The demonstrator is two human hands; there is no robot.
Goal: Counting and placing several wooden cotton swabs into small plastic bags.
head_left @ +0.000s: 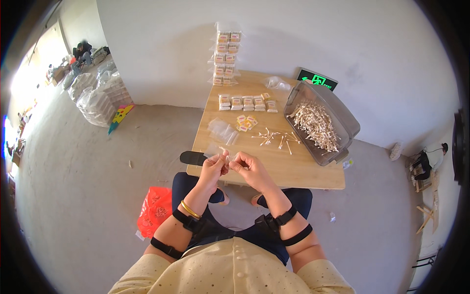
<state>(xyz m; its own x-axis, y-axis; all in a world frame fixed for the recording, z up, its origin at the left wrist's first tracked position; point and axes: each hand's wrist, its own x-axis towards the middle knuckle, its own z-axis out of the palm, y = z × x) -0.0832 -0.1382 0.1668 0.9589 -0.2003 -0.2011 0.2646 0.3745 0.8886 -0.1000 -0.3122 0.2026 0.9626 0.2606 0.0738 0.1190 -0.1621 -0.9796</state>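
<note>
Above the table's near edge, my left hand (214,168) and my right hand (248,169) are closed close together. Their fingertips pinch a small clear plastic bag (230,158); its contents, if any, are too small to make out. Just beyond lie flat, empty-looking clear bags (223,131). Several yellow and white printed cards (246,122) are spread near them. Loose cotton swabs (276,136) lie to the right, beside a grey plastic bin (348,120) tilted on the tabletop and holding a heap of cotton swabs (316,125).
Filled packets (243,102) form a row farther back on the wooden table (205,105). Behind stands a tall stack of bagged packets (226,59). A black flat object (192,158) juts past the left edge. A red plastic bag (155,210) lies by my left leg.
</note>
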